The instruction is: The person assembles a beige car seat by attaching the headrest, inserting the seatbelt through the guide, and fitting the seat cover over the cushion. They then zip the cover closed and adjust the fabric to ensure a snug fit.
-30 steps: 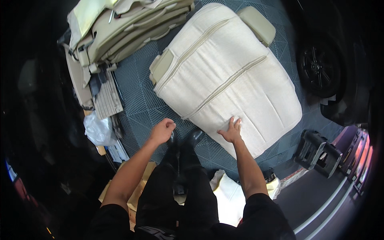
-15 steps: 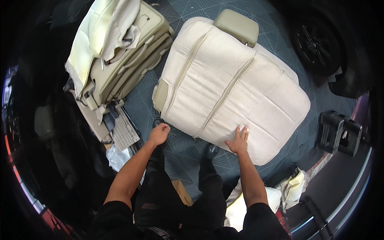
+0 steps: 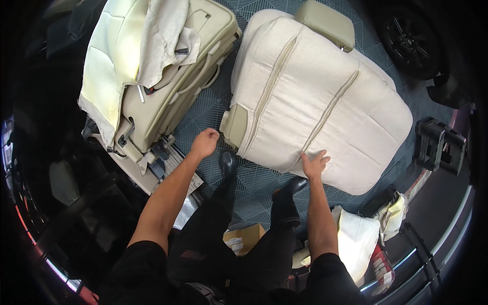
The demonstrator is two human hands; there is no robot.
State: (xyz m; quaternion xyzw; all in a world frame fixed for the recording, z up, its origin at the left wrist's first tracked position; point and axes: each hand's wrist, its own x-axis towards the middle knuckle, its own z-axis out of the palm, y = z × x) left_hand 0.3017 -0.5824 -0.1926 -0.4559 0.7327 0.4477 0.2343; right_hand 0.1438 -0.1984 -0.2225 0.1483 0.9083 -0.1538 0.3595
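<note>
A large car seat backrest in a cream fabric cover point(image 3: 284, 86) lies on the floor before me, with two long seams running across it. A beige headrest point(image 3: 328, 24) sticks out at its far edge. On its left side a beige panel point(image 3: 237, 124) shows. My right hand point(image 3: 315, 163) rests on the near edge of the cover by the right seam, fingers spread, holding nothing. My left hand point(image 3: 205, 143) hangs in the air left of the backrest, fingers curled in, with nothing visible in them.
Stacked beige seat parts point(image 3: 173, 86) stand at the left, draped with a padded cream cover point(image 3: 114, 56). A black wheel point(image 3: 406, 38) is at the far right, near a black plastic stand point(image 3: 439, 145). An open cardboard box point(image 3: 249, 237) sits between my legs; cream covers point(image 3: 356, 239) lie right.
The view has shifted, so the seat parts appear farther right. My right hand has slid left along the cover, closer to the right seam. My left hand stays curled beside the backrest.
</note>
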